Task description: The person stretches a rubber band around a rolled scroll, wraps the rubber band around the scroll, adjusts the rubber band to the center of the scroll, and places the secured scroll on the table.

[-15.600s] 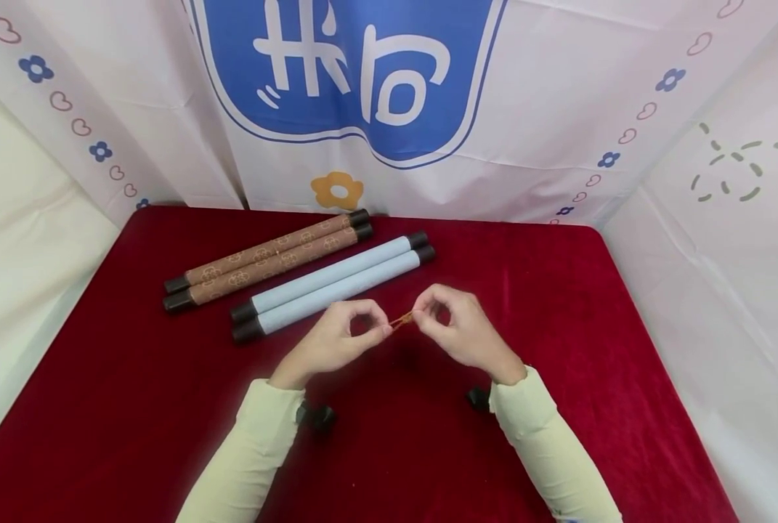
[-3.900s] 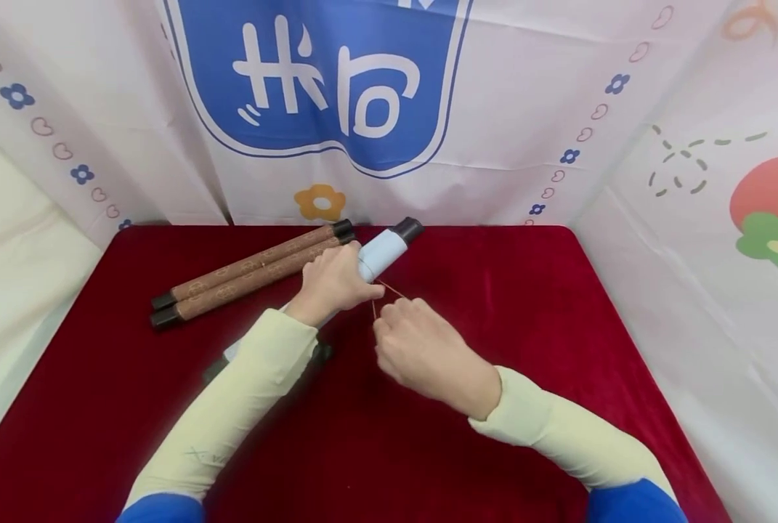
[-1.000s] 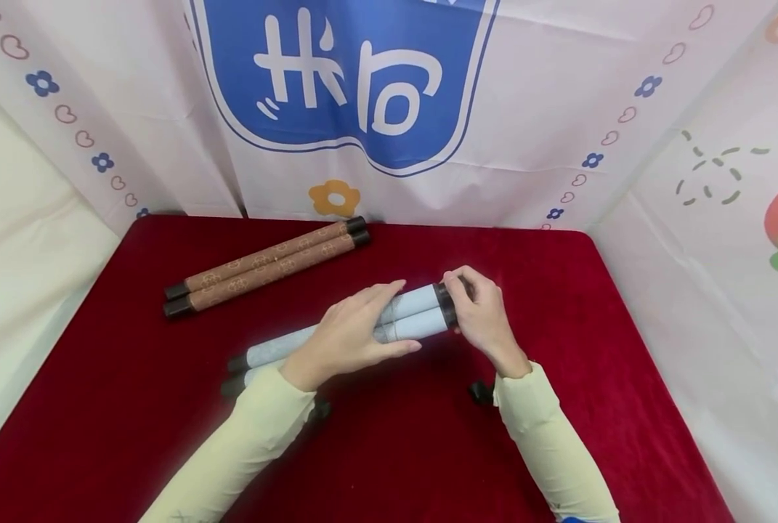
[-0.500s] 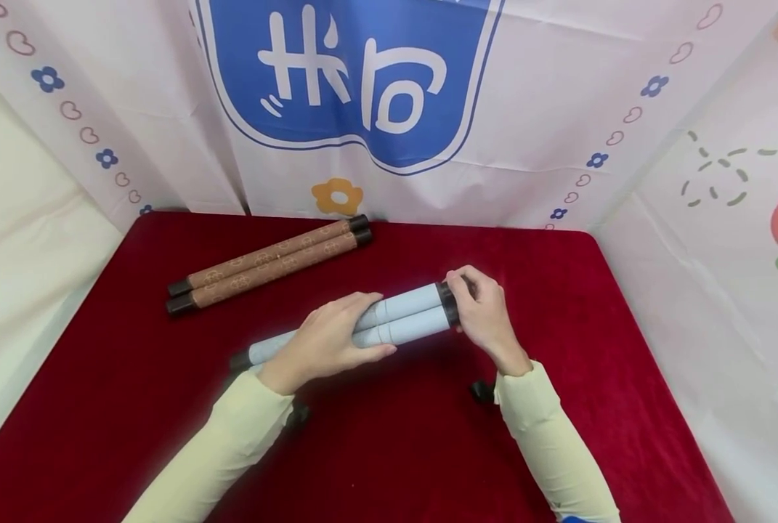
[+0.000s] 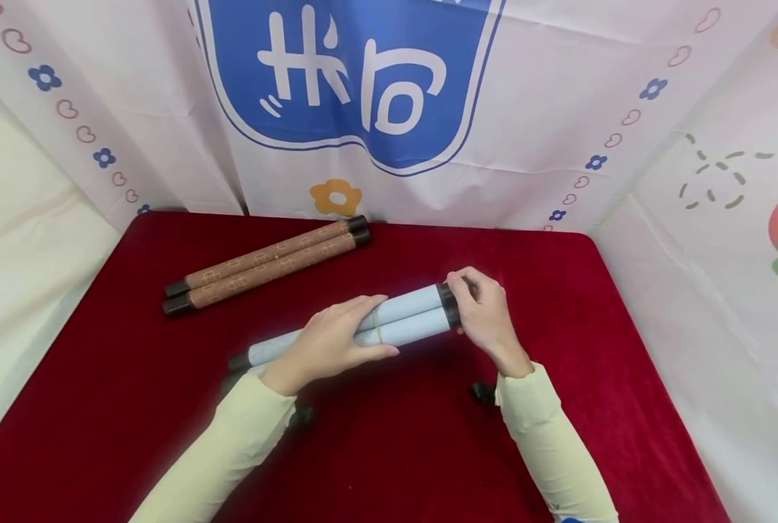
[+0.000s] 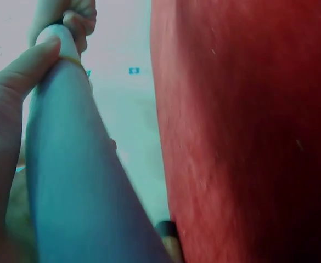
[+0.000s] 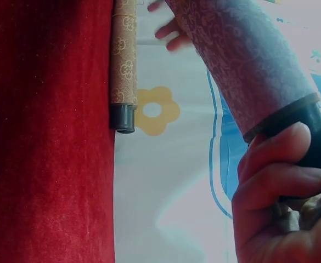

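Note:
A light blue scroll (image 5: 411,316) with paired rollers and black ends is held above the table, tilted up to the right. A thin yellowish rubber band (image 5: 377,326) runs around both rollers near the middle; the left wrist view shows the band (image 6: 69,59) close to the thumb. My left hand (image 5: 326,341) grips the scroll just left of the band, thumb on the near side. At the right end my right hand (image 5: 483,309) holds the black knobs (image 5: 450,305), and in the right wrist view its fingers (image 7: 281,181) curl around a black end.
A brown patterned scroll (image 5: 267,267) with black ends lies at the back left of the red-covered table (image 5: 375,450). Behind the table hangs a white printed curtain (image 5: 526,145), with white fabric walls on both sides.
Earlier the blue scroll lay on the table while both hands held the band; later my right hand stretched it at the scroll. Now the band encircles the lifted scroll. The last half second shows little movement.

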A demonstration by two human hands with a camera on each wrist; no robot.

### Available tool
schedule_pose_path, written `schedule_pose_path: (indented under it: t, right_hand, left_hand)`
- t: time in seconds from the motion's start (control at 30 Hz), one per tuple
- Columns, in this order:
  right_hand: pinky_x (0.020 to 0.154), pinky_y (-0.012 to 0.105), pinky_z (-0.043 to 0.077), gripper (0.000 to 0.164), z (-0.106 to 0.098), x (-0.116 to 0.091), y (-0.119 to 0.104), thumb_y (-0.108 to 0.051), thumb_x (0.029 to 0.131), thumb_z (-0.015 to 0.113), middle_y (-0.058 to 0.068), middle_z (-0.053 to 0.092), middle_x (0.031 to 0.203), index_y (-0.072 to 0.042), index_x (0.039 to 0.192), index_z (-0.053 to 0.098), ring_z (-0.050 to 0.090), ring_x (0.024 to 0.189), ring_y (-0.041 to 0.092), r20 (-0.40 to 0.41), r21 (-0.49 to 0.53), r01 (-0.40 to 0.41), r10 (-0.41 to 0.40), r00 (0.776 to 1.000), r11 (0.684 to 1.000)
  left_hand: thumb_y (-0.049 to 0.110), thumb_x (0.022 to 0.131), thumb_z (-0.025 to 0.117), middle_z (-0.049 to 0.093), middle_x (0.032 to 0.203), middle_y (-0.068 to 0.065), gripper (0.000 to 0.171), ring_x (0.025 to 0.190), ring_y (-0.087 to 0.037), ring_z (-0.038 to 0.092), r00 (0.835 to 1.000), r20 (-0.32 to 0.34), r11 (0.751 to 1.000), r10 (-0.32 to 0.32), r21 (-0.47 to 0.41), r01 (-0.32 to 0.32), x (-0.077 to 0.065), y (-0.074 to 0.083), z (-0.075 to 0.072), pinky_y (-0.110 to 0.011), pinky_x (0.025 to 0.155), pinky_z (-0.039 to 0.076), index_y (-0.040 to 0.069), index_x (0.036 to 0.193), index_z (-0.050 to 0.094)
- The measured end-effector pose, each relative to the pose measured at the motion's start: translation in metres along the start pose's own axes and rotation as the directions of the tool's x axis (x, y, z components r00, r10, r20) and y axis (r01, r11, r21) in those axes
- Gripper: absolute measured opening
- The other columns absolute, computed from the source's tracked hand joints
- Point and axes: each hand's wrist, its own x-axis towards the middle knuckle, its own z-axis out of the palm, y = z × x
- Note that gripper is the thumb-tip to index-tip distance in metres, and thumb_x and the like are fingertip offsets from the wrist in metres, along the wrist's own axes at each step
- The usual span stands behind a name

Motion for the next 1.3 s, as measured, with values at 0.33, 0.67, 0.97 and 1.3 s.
schedule_pose_path:
  t: [0.33, 0.67, 0.97, 1.3]
  right_hand:
    - [0.045, 0.037, 0.055, 0.032, 0.001, 0.0, 0.001, -0.038, 0.108, 0.057, 0.019, 0.069, 0.094, -0.009, 0.106, 0.071, 0.06, 0.061, 0.031, -0.004, -0.024, 0.0, -0.001, 1.0, 1.0]
    - [0.045, 0.038, 0.056, 0.031, -0.003, -0.004, 0.002, -0.036, 0.108, 0.058, 0.02, 0.069, 0.094, -0.009, 0.105, 0.073, 0.06, 0.06, 0.031, -0.01, -0.012, -0.034, 0.034, 0.999, 0.999]
    - [0.045, 0.036, 0.055, 0.033, 0.0, -0.003, 0.005, -0.037, 0.108, 0.057, 0.021, 0.068, 0.094, -0.008, 0.106, 0.071, 0.059, 0.058, 0.027, -0.011, -0.019, -0.038, 0.037, 0.999, 0.999]
    - [0.046, 0.037, 0.056, 0.033, -0.001, 0.0, 0.002, -0.037, 0.108, 0.057, 0.02, 0.069, 0.097, -0.008, 0.107, 0.072, 0.061, 0.063, 0.029, -0.006, -0.032, -0.025, 0.025, 1.0, 0.999]
  left_hand:
    - [0.066, 0.082, 0.08, 0.069, 0.134, -0.004, 0.091, 0.104, -0.017, 0.068, 0.999, -0.023, 1.0, 0.027, 0.007, -0.027, 0.012, 0.009, -0.001, -0.04, 0.088, 0.061, 0.012, 0.151, 0.054]
    - [0.059, 0.084, 0.083, 0.071, 0.127, 0.001, 0.08, 0.097, -0.012, 0.067, 0.999, 0.038, 1.0, 0.009, -0.028, -0.008, -0.002, -0.003, -0.001, -0.037, 0.084, 0.06, 0.018, 0.147, 0.057]
    - [0.065, 0.081, 0.082, 0.071, 0.134, -0.007, 0.092, 0.104, -0.018, 0.07, 1.0, -0.009, 0.998, 0.029, 0.053, -0.029, 0.001, 0.0, -0.004, -0.041, 0.087, 0.062, 0.009, 0.149, 0.056]
    - [0.06, 0.079, 0.087, 0.072, 0.117, 0.0, 0.081, 0.092, -0.013, 0.067, 1.0, 0.024, 1.0, -0.015, 0.015, 0.014, 0.01, 0.004, 0.006, -0.036, 0.079, 0.06, 0.014, 0.14, 0.061]
